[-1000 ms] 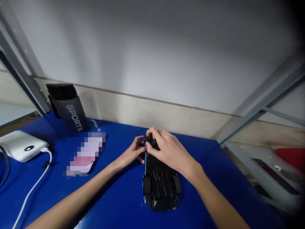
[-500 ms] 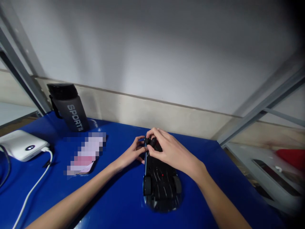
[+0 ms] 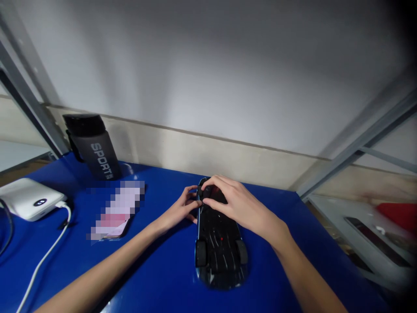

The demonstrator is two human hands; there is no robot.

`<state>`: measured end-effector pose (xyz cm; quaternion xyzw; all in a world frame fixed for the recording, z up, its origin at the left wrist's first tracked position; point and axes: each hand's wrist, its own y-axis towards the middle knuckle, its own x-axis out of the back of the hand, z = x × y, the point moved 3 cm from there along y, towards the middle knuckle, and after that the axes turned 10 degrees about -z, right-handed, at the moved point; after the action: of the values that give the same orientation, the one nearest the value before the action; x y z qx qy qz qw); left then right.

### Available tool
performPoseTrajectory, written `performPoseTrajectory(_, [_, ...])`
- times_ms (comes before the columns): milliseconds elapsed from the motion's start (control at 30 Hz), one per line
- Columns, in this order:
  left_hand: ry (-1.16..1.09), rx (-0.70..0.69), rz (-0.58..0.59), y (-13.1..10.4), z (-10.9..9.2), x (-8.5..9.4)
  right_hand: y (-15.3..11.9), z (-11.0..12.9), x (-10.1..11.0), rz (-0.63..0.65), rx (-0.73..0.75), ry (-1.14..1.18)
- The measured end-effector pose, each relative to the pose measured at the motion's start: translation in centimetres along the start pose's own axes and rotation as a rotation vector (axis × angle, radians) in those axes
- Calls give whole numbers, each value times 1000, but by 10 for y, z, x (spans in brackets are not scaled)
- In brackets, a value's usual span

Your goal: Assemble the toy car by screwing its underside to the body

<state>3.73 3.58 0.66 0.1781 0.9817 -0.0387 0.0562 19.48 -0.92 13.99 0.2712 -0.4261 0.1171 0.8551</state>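
Observation:
A toy car (image 3: 220, 248) lies upside down on the blue table (image 3: 163, 278), its black underside up and two wheels showing at the near end. My left hand (image 3: 184, 206) grips the car's left edge near the far end, thumb and fingers bent around it. Over the far end, my right hand (image 3: 233, 202) has its thumb and index finger around a small black part (image 3: 206, 190) beside the far left wheel area. That part's exact shape is unclear, and the right hand covers the far right of the car.
At the back left stands a dark bottle (image 3: 99, 150). A phone (image 3: 119, 213) with a blurred screen lies left of my hands. A white power bank (image 3: 31, 198) with a white cable sits at the far left. Metal frame bars rise at both sides.
My right hand has shifted slightly right, and the black part between its fingers has tilted down closer to the car. My left hand and the car have hardly moved.

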Motion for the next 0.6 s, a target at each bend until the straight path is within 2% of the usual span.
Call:
performPoseTrajectory(267, [-7,6,-6,2,6,2,-1,-2,2,-3,-13,-46])
performPoseTrajectory(433, [-9,18,-5,-1,1,0,-3,1,-1,63,-94,-90])
performPoseTrajectory(600, [-14,13,-8,-3,-4,-2,-3,4,-4,97,-91,-56])
